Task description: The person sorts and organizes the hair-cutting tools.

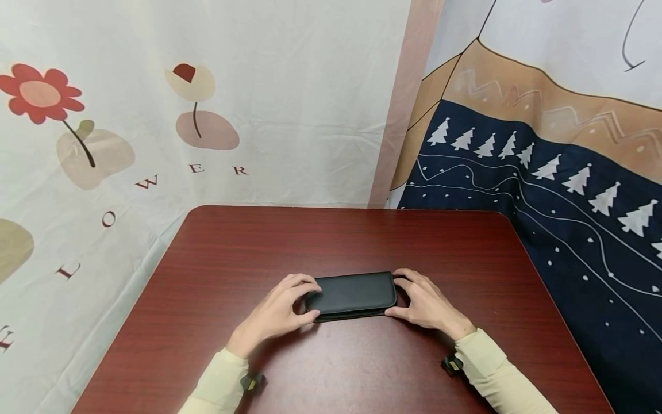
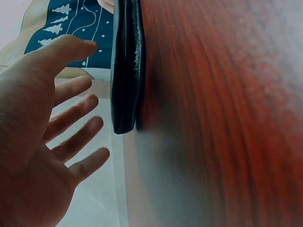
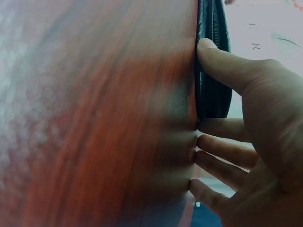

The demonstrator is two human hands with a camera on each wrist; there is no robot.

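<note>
A black leather-look long wallet [image 1: 355,294] lies on the brown table, its zip [image 3: 215,23] running along the near edge. By its left end is my left hand [image 1: 281,305]. The left wrist view shows that hand's fingers [image 2: 75,113] spread and apart from the wallet. At the right end, my right hand [image 1: 426,302] holds the wallet, the thumb [image 3: 222,59] on the zip edge and the index finger against the end. The other fingertips of this hand come down to the tabletop in the right wrist view.
The reddish-brown wood-grain table [image 1: 331,241] has rounded far corners. Behind it hangs a white cloth [image 1: 310,86] printed with flowers and letters. A navy and tan cloth [image 1: 517,172] with white trees hangs on the right. Both wrists carry small black devices [image 1: 452,364] below pale sleeves.
</note>
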